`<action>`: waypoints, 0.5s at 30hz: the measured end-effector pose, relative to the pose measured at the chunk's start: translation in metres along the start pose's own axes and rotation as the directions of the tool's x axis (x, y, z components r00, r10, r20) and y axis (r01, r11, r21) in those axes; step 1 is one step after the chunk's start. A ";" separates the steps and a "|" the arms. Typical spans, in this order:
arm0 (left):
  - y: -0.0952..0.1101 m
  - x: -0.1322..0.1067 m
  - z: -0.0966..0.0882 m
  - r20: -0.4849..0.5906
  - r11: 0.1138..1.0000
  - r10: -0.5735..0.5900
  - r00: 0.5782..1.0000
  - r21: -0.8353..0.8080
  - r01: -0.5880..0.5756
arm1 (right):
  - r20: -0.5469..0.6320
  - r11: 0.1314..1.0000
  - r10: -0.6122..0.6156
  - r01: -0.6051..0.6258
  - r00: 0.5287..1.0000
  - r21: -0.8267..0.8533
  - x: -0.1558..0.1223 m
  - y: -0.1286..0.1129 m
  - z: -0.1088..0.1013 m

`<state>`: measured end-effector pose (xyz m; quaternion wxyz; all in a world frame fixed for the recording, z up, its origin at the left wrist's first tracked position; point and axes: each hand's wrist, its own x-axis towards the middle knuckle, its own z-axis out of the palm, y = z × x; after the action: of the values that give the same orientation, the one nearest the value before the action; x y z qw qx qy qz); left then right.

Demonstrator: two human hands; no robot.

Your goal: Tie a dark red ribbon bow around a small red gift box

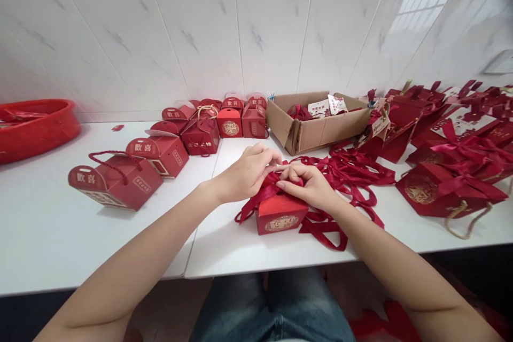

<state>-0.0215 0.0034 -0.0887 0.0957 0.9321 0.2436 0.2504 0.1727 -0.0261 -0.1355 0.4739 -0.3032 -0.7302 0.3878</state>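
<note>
A small red gift box (280, 215) with a gold emblem stands on the white table (60, 230) right in front of me. A dark red ribbon (256, 199) is wrapped over its top, its ends trailing left and right. My left hand (246, 173) pinches the ribbon above the box with curled fingers. My right hand (306, 184) is closed on the same ribbon just to the right, and the fingertips of both hands meet over the box.
Several red gift boxes (120, 181) with cord handles stand in a row at the left and back. An open cardboard carton (316, 123) sits behind. Loose ribbons (356, 171) and beribboned boxes (449, 187) pile at the right. A red basin (36, 128) is far left.
</note>
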 end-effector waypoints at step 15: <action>0.003 0.001 0.009 0.186 0.584 -0.276 0.943 -0.747 0.318 | -0.030 0.998 0.035 -0.034 0.999 0.051 -0.001 0.002 0.001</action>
<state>-0.0152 0.0009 -0.0953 0.5285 0.7542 0.2636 0.2870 0.1721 -0.0259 -0.1379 0.4858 -0.3098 -0.7074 0.4094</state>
